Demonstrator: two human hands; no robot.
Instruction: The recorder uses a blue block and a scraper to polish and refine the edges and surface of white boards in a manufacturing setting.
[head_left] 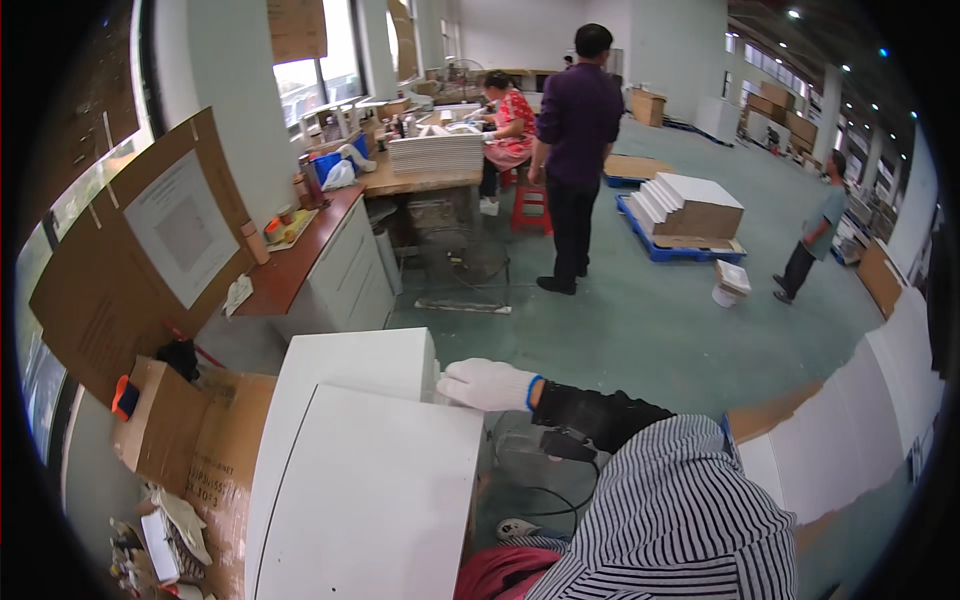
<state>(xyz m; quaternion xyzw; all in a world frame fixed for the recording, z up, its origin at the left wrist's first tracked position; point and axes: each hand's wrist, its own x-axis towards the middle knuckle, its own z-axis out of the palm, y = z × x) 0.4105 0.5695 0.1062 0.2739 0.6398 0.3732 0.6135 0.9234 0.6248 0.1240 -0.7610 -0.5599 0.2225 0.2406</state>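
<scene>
My right hand (488, 385), in a white knit glove with a blue cuff, is at the far right corner of a white panel (345, 358). Its fingers are bent around the edge there, and the fingertips are partly hidden. Nearer to me a second large white panel (375, 490) overlaps the first, with a slightly curved dark seam down its left side. A black sleeve and a striped garment cover my right arm. Beneath the forearm there is a dark device (567, 444) with a black cable. My left hand does not show.
Cardboard boxes (160, 425) stand at the left. A red-brown topped cabinet (325, 240) holds bottles and tape. Farther off, one person sits at a workbench (425, 180) and another stands. Stacked panels lie on a blue pallet (655, 245). White sheets (840, 450) stand at the right.
</scene>
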